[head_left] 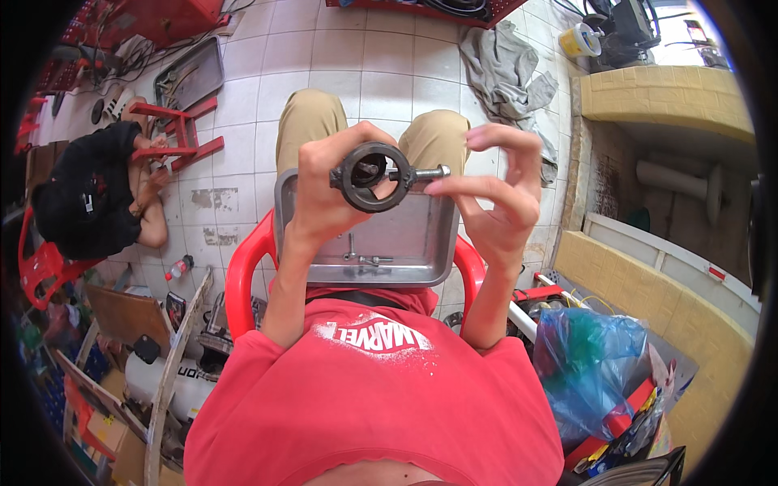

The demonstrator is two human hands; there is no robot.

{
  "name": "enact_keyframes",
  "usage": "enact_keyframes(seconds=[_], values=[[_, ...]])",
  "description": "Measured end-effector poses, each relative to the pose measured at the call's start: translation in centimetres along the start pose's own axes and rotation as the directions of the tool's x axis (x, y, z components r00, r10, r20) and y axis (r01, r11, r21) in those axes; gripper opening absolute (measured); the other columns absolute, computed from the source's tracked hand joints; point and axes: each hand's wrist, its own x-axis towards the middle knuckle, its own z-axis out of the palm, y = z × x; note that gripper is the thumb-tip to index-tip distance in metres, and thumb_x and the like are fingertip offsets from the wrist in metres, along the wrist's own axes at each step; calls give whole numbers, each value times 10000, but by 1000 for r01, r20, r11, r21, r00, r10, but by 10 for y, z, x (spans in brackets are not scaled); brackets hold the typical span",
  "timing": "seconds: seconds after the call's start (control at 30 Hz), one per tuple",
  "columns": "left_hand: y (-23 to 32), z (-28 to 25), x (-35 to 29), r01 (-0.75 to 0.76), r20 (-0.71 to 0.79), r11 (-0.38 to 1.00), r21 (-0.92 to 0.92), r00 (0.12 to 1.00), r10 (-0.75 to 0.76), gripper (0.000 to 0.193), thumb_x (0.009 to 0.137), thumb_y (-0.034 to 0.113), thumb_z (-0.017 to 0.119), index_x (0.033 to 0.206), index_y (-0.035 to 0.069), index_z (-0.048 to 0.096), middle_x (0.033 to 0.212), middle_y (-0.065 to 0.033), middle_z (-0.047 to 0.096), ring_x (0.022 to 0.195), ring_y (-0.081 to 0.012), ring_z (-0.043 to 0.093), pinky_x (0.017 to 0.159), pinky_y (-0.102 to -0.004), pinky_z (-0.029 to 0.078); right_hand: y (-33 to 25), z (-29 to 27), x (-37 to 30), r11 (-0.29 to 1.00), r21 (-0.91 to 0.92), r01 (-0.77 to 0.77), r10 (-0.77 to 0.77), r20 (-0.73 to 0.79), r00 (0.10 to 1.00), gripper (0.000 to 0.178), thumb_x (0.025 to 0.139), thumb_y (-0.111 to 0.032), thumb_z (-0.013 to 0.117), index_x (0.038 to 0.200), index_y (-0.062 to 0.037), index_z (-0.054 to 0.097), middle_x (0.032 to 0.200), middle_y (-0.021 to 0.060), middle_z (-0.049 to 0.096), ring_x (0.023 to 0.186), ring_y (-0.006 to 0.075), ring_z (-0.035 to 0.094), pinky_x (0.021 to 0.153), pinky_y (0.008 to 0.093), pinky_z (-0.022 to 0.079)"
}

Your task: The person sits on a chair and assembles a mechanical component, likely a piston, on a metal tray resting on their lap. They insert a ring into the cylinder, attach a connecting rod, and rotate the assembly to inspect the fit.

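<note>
My left hand [324,182] is wrapped round a dark ring-shaped metal part [351,191], held up over my lap. A silver bolt [427,173] sticks out of the ring's right side, its head pointing right. My right hand [498,190] is beside the bolt with its fingers apart; one fingertip is just below the bolt head, and whether it touches I cannot tell. Below both hands a grey metal tray [442,243] rests on my lap. A few small bolts [375,261] lie in its near part.
I sit on a red plastic chair [245,271]. At left a person in black [89,190] bends by a small red stool [186,138]; another metal tray [190,73] lies beyond. A grey cloth [498,69] is on the tiles. A blue plastic bag [587,364] stands at my right.
</note>
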Motion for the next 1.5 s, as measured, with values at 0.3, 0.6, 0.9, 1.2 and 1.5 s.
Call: enact_keyframes(seconds=[0.3,0.6,0.9,1.2,1.5], values=[[3,-1,-1,13,28,1000,-20,1000,-12,202,766,141,801,893,55,670,719,-21,677,616,-118,651,587,-254,496,10,-3,-2,996,-43,74,-72,56,996,546,584,-81,930,1100,-84,749,1142,120,567,1021,268,608,870,393,507],[2,0,-1,5,8,999,-49,1000,-5,194,762,135,790,888,52,666,732,-32,678,624,-131,656,592,-259,500,2,-6,3,991,-135,25,-9,119,993,362,618,-66,893,961,-71,775,1105,74,601,1046,260,593,882,395,490],[2,1,-2,-18,19,1000,-7,1000,18,218,754,166,786,892,48,667,694,-44,641,600,-154,633,577,-280,482,0,-8,0,995,2,-95,94,57,994,353,649,-54,899,969,-76,751,1081,103,569,1021,262,603,849,389,498],[0,0,-2,-8,11,1000,-15,1000,9,215,766,172,783,891,44,664,691,-49,637,598,-156,624,577,-282,476,-6,-7,1,983,54,-178,180,-33,983,299,665,-120,896,905,-72,723,1114,94,568,1075,262,581,902,406,486],[0,-1,-2,-3,14,1000,-1,1000,3,218,770,182,789,886,46,664,686,-45,629,592,-158,617,578,-285,478,-2,-5,-3,987,81,-141,148,-95,984,233,720,-165,872,887,-76,737,1136,94,558,1073,250,576,882,383,468]])
